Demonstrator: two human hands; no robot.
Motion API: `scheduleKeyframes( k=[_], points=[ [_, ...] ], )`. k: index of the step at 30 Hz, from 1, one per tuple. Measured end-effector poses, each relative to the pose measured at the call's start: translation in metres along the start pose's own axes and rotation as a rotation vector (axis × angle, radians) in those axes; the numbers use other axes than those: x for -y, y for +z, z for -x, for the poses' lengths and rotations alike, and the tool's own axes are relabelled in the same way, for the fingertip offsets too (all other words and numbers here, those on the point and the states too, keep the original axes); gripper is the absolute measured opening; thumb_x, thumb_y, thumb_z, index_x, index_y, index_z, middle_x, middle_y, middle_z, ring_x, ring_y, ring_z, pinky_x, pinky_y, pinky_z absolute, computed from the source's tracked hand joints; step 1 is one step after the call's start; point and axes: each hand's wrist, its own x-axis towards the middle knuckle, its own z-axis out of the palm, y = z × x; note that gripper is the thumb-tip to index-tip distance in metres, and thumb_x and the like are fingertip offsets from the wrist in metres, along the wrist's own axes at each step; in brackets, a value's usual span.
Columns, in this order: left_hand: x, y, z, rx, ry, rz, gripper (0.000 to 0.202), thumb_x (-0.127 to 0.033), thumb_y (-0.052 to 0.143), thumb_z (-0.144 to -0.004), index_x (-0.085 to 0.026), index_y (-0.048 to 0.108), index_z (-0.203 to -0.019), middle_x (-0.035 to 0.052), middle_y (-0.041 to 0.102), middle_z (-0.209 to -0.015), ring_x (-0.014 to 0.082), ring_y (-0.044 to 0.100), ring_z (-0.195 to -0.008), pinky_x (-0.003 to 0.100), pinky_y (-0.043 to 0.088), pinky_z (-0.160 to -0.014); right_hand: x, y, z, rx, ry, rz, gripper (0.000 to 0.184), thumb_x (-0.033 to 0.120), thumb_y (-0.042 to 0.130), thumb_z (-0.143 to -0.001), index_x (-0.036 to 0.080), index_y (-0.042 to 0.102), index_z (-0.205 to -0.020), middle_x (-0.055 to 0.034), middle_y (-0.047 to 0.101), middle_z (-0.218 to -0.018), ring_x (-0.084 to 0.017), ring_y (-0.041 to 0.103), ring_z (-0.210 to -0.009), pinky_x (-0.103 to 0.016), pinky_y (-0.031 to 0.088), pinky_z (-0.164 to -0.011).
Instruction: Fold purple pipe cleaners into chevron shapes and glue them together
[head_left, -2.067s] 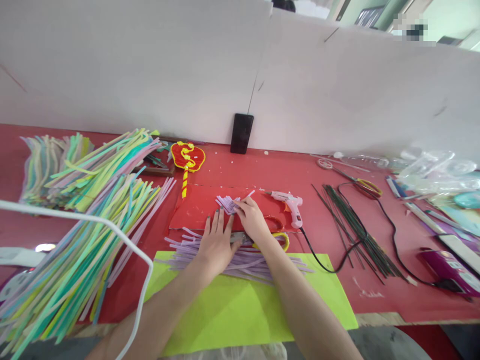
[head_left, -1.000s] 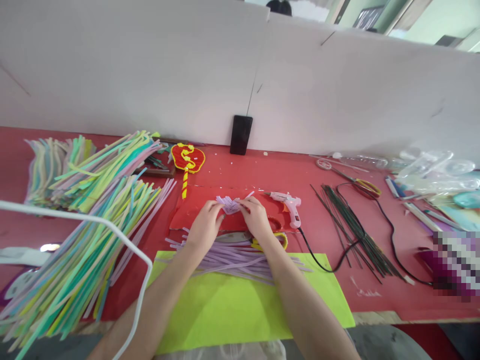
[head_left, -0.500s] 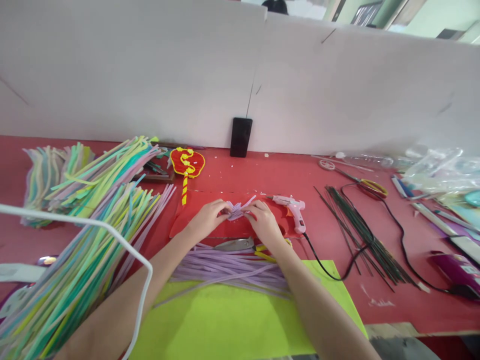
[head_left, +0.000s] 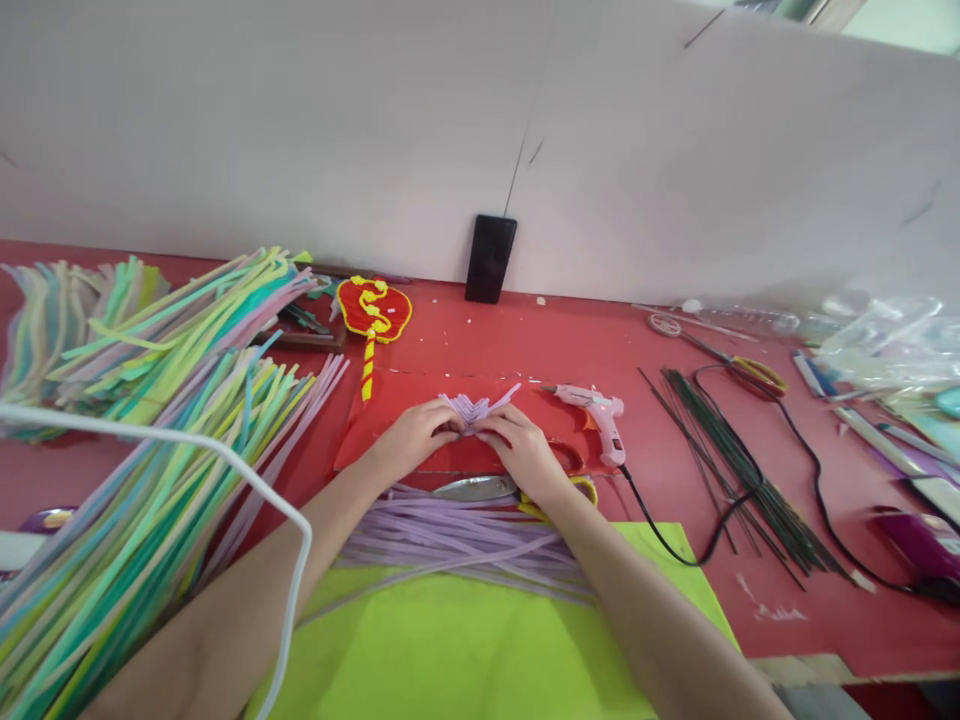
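My left hand (head_left: pixel 411 436) and my right hand (head_left: pixel 520 448) meet over a red sheet (head_left: pixel 375 420), both pinching a small fan-shaped bundle of folded lilac strips (head_left: pixel 469 408). The fingers of each hand are closed on its lower end. Just below my hands lie scissors with yellow handles (head_left: pixel 480 488) and a loose pile of long lilac strips (head_left: pixel 465 535), partly on a lime-green sheet (head_left: pixel 450 650).
A big heap of pastel strips (head_left: pixel 150 460) fills the left. A red-and-yellow fan ornament (head_left: pixel 373 310), a black phone (head_left: pixel 490 258) against the white partition, a pink glue gun (head_left: pixel 600 412) with black cord, dark green wires (head_left: pixel 727 470), another pair of scissors (head_left: pixel 739 368) and plastic bags (head_left: pixel 885 340) lie on the red table.
My left hand has lifted off the lilac strip pile and joined my right hand on the folded bundle. The camera has shifted slightly.
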Motion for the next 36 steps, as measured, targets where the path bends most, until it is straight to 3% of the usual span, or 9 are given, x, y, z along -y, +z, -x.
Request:
scheduleKeyframes(
  k=[16, 36],
  points=[
    [0.0032, 0.0033, 0.0006, -0.015, 0.012, -0.104, 0.009, -0.018, 0.055, -0.086, -0.02, 0.063, -0.089, 0.002, 0.059, -0.092, 0.014, 0.059, -0.087, 0.028, 0.047, -0.08, -0.0009, 0.0008, -0.0019, 0.043, 0.014, 0.035, 0.022, 0.016, 0.049, -0.087, 0.023, 0.07, -0.087, -0.0043, 0.062, -0.089, -0.017, 0.059, -0.087, -0.032, 0.049, -0.084],
    [0.0017, 0.0006, -0.0011, 0.083, 0.116, -0.149, 0.017, -0.014, 0.044, -0.09, -0.019, 0.059, -0.089, 0.0023, 0.062, -0.094, 0.0143, 0.058, -0.089, 0.028, 0.047, -0.082, -0.0014, 0.0006, -0.0022, 0.064, 0.01, 0.058, 0.02, 0.012, 0.05, -0.086, 0.021, 0.068, -0.087, -0.0049, 0.063, -0.092, -0.017, 0.059, -0.089, -0.032, 0.048, -0.085]
  ],
)
